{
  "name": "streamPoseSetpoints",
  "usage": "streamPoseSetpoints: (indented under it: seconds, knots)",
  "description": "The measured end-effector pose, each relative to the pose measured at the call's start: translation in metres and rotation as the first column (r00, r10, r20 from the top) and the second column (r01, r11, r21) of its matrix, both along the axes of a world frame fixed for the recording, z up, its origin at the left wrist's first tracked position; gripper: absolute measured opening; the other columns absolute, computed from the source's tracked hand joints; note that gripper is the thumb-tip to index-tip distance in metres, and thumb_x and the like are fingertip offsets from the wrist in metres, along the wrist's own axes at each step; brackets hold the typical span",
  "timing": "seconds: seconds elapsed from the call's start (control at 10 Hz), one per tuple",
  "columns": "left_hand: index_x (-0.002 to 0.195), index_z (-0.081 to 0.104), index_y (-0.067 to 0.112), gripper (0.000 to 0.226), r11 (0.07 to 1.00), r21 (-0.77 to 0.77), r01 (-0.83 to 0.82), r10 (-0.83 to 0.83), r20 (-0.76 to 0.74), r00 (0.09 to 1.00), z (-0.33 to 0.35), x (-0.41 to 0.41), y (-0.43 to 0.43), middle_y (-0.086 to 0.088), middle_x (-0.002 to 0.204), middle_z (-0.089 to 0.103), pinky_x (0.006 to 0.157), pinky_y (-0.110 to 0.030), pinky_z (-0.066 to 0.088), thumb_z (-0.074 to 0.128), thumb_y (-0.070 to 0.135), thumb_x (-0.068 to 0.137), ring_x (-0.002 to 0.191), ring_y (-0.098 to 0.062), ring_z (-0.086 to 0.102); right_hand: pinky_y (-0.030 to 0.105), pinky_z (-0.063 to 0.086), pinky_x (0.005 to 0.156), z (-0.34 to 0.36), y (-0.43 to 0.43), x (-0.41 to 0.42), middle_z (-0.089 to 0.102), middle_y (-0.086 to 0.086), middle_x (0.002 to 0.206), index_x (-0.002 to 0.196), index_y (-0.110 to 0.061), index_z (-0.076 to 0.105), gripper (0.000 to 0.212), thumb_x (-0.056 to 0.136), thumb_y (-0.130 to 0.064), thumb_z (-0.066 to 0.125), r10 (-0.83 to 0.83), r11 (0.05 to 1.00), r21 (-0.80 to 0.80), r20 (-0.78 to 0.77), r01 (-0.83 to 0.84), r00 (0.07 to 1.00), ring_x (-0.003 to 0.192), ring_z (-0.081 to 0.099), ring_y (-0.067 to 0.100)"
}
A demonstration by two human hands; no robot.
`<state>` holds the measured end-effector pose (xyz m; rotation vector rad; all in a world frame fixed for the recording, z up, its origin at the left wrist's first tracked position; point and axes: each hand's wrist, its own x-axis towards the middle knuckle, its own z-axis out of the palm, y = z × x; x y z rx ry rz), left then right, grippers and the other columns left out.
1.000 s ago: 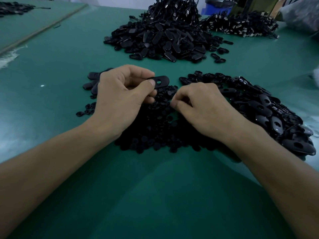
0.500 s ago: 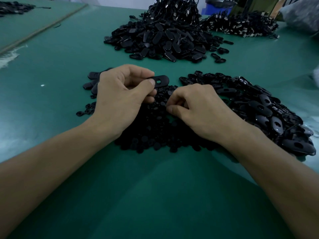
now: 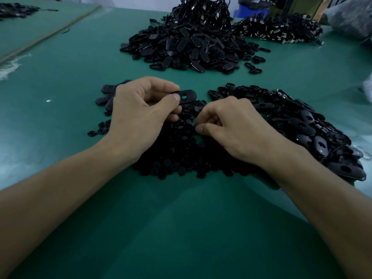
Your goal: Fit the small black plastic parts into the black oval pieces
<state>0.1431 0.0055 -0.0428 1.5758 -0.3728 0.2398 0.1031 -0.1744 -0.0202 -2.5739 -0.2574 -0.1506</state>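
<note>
Thumb and forefinger of the left hand pinching one oval by its left end, other fingers curled under; oval held flat just above the mound, hole up, right beside the thumbnail. Right hand just beside, knuckles up, fingers curled in, thumb tip against the forefinger low on the small parts (whether with a part between them, cannot tell). Small parts heaped in a dark mound under and between both wrists, a few strays off its left edge. Beyond the right hand, touching the mound, a spread of loose ovals, holes showing, reaching toward the right edge of view. Behind the left knuckles, a few more ovals. All on a green surface. Further back, well apart, a large heap of black pieces topped by a tangle of cords; right of it, a second heap with pale metal glints; behind, a blue bin.
</note>
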Motion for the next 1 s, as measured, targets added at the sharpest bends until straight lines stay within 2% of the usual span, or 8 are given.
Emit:
streamPoseSetpoints:
  seconds: [0.2,0.3,0.4,0.5,0.6,0.7,0.8,1.0]
  knots:
    - [0.088,0.071,0.017,0.011,1.0,-0.007,0.005,-0.005,-0.002,1.0,0.0,0.0,0.0006,0.0,0.072,0.074,0.063,-0.022,0.057,0.072,0.007,0.089,0.069,-0.016,0.073,0.006,0.04,0.064,0.0032,0.0018,-0.0012,0.062,-0.009,0.092,0.097,-0.018,0.069,0.016,0.102,-0.024,0.055,0.006,0.992,-0.123,0.044,0.0,0.999,0.084,0.056,0.007]
    - [0.087,0.071,0.018,0.011,1.0,-0.003,0.009,-0.009,-0.002,1.0,-0.0003,-0.0003,0.0004,0.001,0.072,0.074,0.063,-0.022,0.057,0.073,0.007,0.088,0.069,-0.015,0.073,0.0,0.039,0.068,0.006,0.0001,-0.0023,0.057,-0.016,0.086,0.093,-0.019,0.065,0.014,0.102,-0.021,0.055,-0.005,0.995,-0.101,0.067,0.012,0.998,0.078,0.053,-0.001]
    - [0.087,0.072,0.018,0.011,1.0,-0.004,0.011,-0.011,0.001,1.0,-0.0005,-0.0001,0.0003,0.001,0.072,0.074,0.064,-0.021,0.057,0.073,0.008,0.088,0.069,-0.015,0.073,0.009,0.045,0.066,0.005,-0.001,-0.0019,0.06,-0.012,0.088,0.093,-0.02,0.066,0.013,0.1,-0.018,0.056,-0.012,0.99,-0.137,0.046,0.018,0.999,0.08,0.057,0.002]
    - [0.087,0.072,0.018,0.01,1.0,-0.012,0.009,-0.009,0.004,1.0,-0.0004,0.0003,-0.0001,0.002,0.072,0.074,0.063,-0.022,0.057,0.073,0.008,0.088,0.069,-0.016,0.073,0.018,0.05,0.075,0.0018,-0.0019,-0.0012,0.064,-0.007,0.093,0.098,-0.021,0.069,0.013,0.099,-0.016,0.057,-0.039,0.989,-0.141,0.045,0.045,0.998,0.086,0.061,0.009]
    - [0.088,0.071,0.017,0.01,1.0,-0.013,0.007,-0.007,-0.004,1.0,-0.0005,0.0003,-0.0001,0.001,0.071,0.074,0.063,-0.022,0.057,0.073,0.007,0.088,0.069,-0.015,0.073,0.01,0.038,0.067,0.0022,-0.0039,0.0003,0.057,-0.013,0.087,0.103,-0.019,0.069,0.012,0.098,-0.026,0.06,-0.072,0.988,-0.131,0.116,0.087,0.991,0.081,0.053,0.003]
    - [0.087,0.071,0.017,0.01,1.0,-0.016,0.008,-0.008,-0.004,1.0,-0.0003,0.0003,-0.0001,0.001,0.071,0.074,0.063,-0.022,0.057,0.073,0.008,0.088,0.069,-0.016,0.073,0.027,0.047,0.079,0.0001,-0.0047,0.0011,0.059,-0.007,0.094,0.112,-0.02,0.068,0.025,0.095,-0.039,0.065,-0.083,0.977,-0.189,0.094,0.1,0.992,0.088,0.057,0.012]
    - [0.088,0.071,0.017,0.01,1.0,-0.011,0.009,-0.009,-0.002,1.0,-0.0001,0.0001,-0.0005,0.001,0.071,0.074,0.064,-0.022,0.057,0.072,0.007,0.088,0.069,-0.015,0.072,0.039,0.055,0.088,-0.0008,-0.0017,-0.0006,0.065,-0.005,0.097,0.104,-0.021,0.072,0.014,0.095,-0.031,0.066,-0.09,0.987,-0.129,0.045,0.096,0.995,0.092,0.064,0.017]
    - [0.088,0.071,0.017,0.01,1.0,-0.011,0.006,-0.006,0.001,1.0,-0.0006,0.0003,-0.0004,0.001,0.071,0.074,0.064,-0.022,0.057,0.072,0.007,0.089,0.069,-0.015,0.073,0.037,0.056,0.085,-0.0007,-0.0005,-0.002,0.067,-0.006,0.093,0.093,-0.023,0.074,0.009,0.096,-0.027,0.066,-0.101,0.992,-0.072,0.08,0.107,0.992,0.087,0.065,0.014]
